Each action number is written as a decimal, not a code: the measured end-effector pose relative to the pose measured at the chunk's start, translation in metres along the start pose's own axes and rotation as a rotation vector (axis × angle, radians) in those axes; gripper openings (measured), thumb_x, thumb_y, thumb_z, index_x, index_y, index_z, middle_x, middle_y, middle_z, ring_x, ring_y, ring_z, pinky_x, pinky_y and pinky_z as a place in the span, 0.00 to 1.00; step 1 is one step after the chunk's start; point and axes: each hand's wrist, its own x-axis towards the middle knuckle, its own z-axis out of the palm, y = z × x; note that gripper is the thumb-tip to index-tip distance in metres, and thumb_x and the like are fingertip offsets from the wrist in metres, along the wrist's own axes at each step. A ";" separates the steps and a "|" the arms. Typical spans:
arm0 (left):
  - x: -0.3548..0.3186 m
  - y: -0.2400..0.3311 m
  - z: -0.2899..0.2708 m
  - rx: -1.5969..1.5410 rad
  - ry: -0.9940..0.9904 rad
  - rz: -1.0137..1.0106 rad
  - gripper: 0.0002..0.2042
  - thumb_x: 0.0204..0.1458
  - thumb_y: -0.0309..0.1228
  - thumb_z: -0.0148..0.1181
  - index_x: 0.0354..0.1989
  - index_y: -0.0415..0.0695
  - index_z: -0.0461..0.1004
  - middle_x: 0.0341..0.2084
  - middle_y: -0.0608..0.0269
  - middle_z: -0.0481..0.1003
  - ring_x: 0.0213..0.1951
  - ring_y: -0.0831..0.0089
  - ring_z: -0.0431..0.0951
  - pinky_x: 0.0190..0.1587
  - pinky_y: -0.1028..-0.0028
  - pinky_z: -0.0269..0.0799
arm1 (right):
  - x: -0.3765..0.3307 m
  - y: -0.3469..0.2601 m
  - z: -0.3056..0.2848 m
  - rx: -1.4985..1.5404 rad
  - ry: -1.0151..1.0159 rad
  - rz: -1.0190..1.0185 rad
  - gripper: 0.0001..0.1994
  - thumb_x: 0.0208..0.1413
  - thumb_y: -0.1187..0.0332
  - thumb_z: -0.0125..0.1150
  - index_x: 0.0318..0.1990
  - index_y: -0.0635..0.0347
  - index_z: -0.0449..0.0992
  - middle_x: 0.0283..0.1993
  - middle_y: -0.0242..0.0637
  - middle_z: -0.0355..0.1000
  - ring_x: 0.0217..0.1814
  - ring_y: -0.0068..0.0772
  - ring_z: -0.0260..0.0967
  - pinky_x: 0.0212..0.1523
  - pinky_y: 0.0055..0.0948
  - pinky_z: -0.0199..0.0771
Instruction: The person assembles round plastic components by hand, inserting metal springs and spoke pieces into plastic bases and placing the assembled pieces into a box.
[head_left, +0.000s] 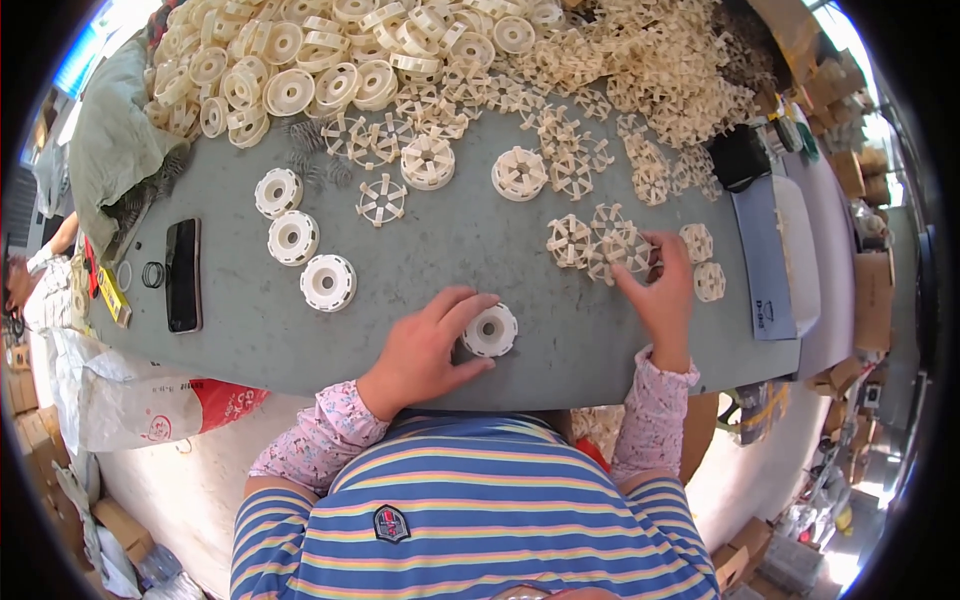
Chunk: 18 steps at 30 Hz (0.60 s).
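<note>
Head view shows the left hand (425,345) with its grip around a white wheel (490,330), thumb at the near rim and forefinger at the far one, the wheel flat on the worktop (420,260). The right hand (662,285) reaches into a small cluster of spoked pieces (612,240), thumb and fingers bent over its right side; whether that grip has closed on a single piece, I cannot tell. These pieces overlap, so a likely fault is lifting two at once, or snagging one spoke on another and dragging the cluster apart. The wheel's round rim offers little flat to press on, so an uneven squeeze could make it turn or slip, and the worktop's near edge lies close behind it.

Just right of the right hand, two separate spoked pieces (697,243) could be knocked if the knuckles swing wide; past them a blue-and-white box (762,270) limits that side. Between the hands the grey surface is bare, leaving open room for either. Leftward, room runs to a slanting row of three white wheels (294,237), with a black phone (183,275) beyond. Away from the person it tightens: two wheels topped with spoked pieces (428,162) stand before a heap of loose spoked parts (640,60), which could slide forward if bumped.
</note>
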 end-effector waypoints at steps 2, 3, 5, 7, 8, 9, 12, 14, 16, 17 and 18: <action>0.002 -0.002 -0.002 0.004 0.003 0.004 0.40 0.40 0.34 0.83 0.67 0.52 0.75 0.58 0.60 0.75 0.28 0.70 0.79 0.33 0.70 0.79 | 0.000 0.006 -0.004 0.238 0.042 0.076 0.29 0.48 0.66 0.83 0.58 0.61 0.78 0.50 0.32 0.74 0.43 0.23 0.70 0.42 0.25 0.75; 0.000 -0.001 -0.001 0.000 0.003 0.000 0.40 0.40 0.34 0.83 0.67 0.51 0.75 0.58 0.60 0.76 0.28 0.70 0.79 0.33 0.70 0.79 | -0.003 0.008 -0.006 0.479 0.079 0.155 0.29 0.48 0.66 0.83 0.58 0.62 0.78 0.51 0.32 0.74 0.43 0.24 0.70 0.42 0.26 0.75; -0.003 0.001 0.000 -0.006 0.001 -0.005 0.40 0.40 0.34 0.83 0.67 0.51 0.75 0.57 0.61 0.76 0.28 0.70 0.79 0.33 0.71 0.79 | -0.001 0.009 -0.005 0.398 0.065 0.137 0.30 0.48 0.67 0.84 0.59 0.62 0.78 0.52 0.33 0.75 0.44 0.24 0.71 0.43 0.27 0.76; -0.004 0.001 -0.002 0.000 -0.015 -0.013 0.41 0.40 0.34 0.83 0.68 0.51 0.74 0.59 0.60 0.76 0.28 0.71 0.79 0.33 0.71 0.79 | 0.002 0.002 -0.001 0.328 0.045 0.109 0.31 0.48 0.67 0.84 0.60 0.62 0.78 0.52 0.33 0.75 0.45 0.25 0.72 0.44 0.28 0.76; -0.002 0.001 -0.004 0.003 -0.013 -0.020 0.41 0.40 0.34 0.83 0.68 0.51 0.74 0.59 0.60 0.76 0.28 0.71 0.79 0.33 0.71 0.79 | -0.003 -0.006 0.001 0.508 -0.043 0.071 0.32 0.47 0.66 0.84 0.61 0.62 0.78 0.53 0.34 0.75 0.46 0.25 0.72 0.44 0.28 0.77; -0.004 0.004 -0.007 -0.039 -0.062 -0.070 0.41 0.42 0.34 0.82 0.69 0.52 0.72 0.61 0.58 0.75 0.32 0.65 0.81 0.37 0.68 0.81 | -0.014 -0.018 0.003 0.688 -0.140 0.038 0.33 0.47 0.66 0.85 0.61 0.61 0.79 0.53 0.34 0.76 0.46 0.25 0.73 0.45 0.29 0.77; -0.005 0.006 -0.012 -0.132 -0.097 -0.139 0.41 0.45 0.34 0.80 0.72 0.52 0.69 0.63 0.55 0.74 0.35 0.63 0.83 0.39 0.66 0.82 | -0.040 -0.053 0.015 0.586 -0.339 -0.172 0.34 0.46 0.64 0.85 0.62 0.59 0.80 0.53 0.35 0.76 0.46 0.28 0.74 0.46 0.30 0.78; -0.006 0.008 -0.015 -0.183 -0.079 -0.164 0.42 0.46 0.34 0.81 0.73 0.51 0.69 0.63 0.54 0.74 0.33 0.66 0.82 0.38 0.69 0.82 | -0.050 -0.075 0.017 0.552 -0.390 -0.191 0.34 0.45 0.64 0.85 0.62 0.58 0.80 0.53 0.36 0.76 0.46 0.29 0.74 0.46 0.30 0.78; -0.008 0.011 -0.019 -0.347 -0.069 -0.202 0.41 0.49 0.36 0.80 0.73 0.46 0.67 0.61 0.52 0.74 0.34 0.70 0.82 0.37 0.71 0.81 | -0.057 -0.089 0.019 0.459 -0.400 -0.229 0.34 0.45 0.62 0.86 0.61 0.58 0.81 0.53 0.40 0.77 0.46 0.36 0.77 0.45 0.33 0.80; -0.010 0.009 -0.018 -0.346 -0.070 -0.211 0.41 0.49 0.36 0.80 0.73 0.46 0.67 0.61 0.52 0.74 0.34 0.70 0.82 0.37 0.71 0.81 | -0.062 -0.095 0.022 0.465 -0.406 -0.225 0.34 0.45 0.62 0.86 0.61 0.58 0.81 0.53 0.40 0.77 0.46 0.36 0.77 0.45 0.33 0.80; -0.011 0.007 -0.018 -0.430 -0.083 -0.240 0.40 0.52 0.34 0.79 0.74 0.45 0.66 0.61 0.54 0.73 0.35 0.72 0.81 0.38 0.73 0.81 | -0.065 -0.102 0.024 0.412 -0.379 -0.225 0.34 0.45 0.62 0.86 0.61 0.59 0.80 0.54 0.41 0.77 0.47 0.38 0.78 0.46 0.34 0.81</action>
